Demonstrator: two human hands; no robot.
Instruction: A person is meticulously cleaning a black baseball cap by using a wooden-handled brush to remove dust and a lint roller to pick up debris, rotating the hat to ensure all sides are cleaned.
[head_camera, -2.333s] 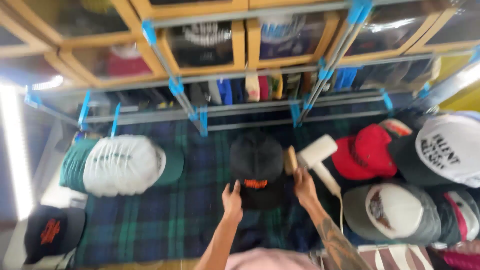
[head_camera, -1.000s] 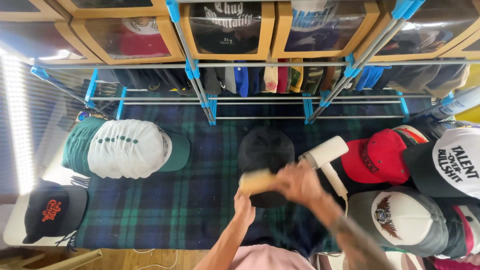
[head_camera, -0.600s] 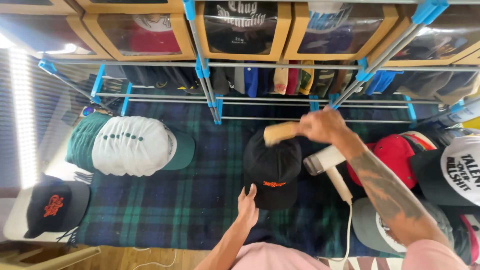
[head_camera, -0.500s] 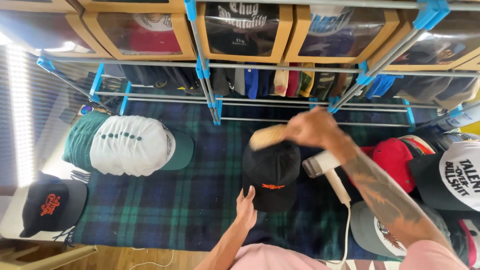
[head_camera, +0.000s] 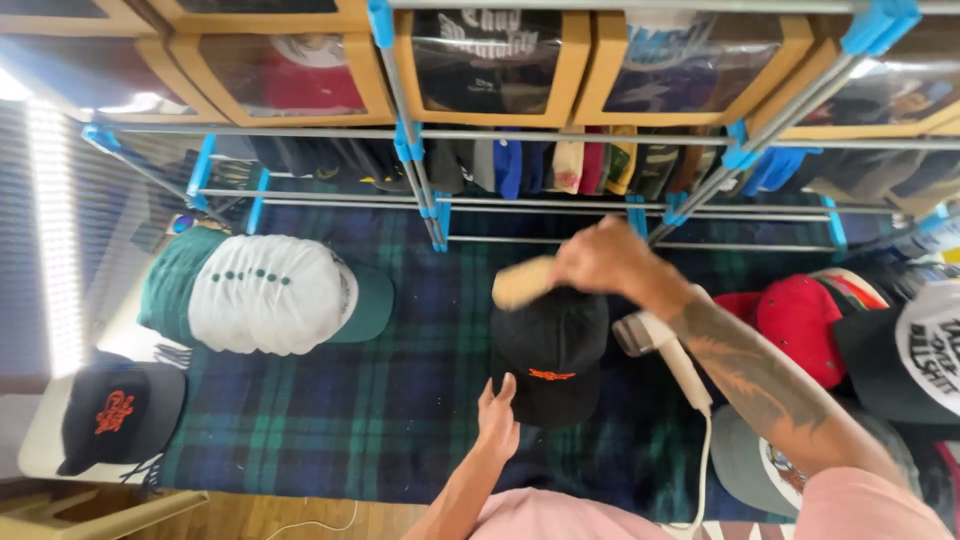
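While right hand (head_camera: 600, 258) grip holds tan brush (head_camera: 525, 283), left hand (head_camera: 497, 420), fingers spread, touches black cap (head_camera: 552, 350).

Both arms are bare from wrist to upper arm, and both hands are ungloved. The right hand (head_camera: 600, 258) belongs to a forearm covered in dark tattoo work, feathery, leaf-like shapes running along it toward 4 o'clock. A short pink sleeve caps that arm near the 5 o'clock corner. The left hand (head_camera: 497, 425) sits on a slimmer, unmarked forearm. Pink shirt fabric shows at 6 o'clock, along the bottom edge
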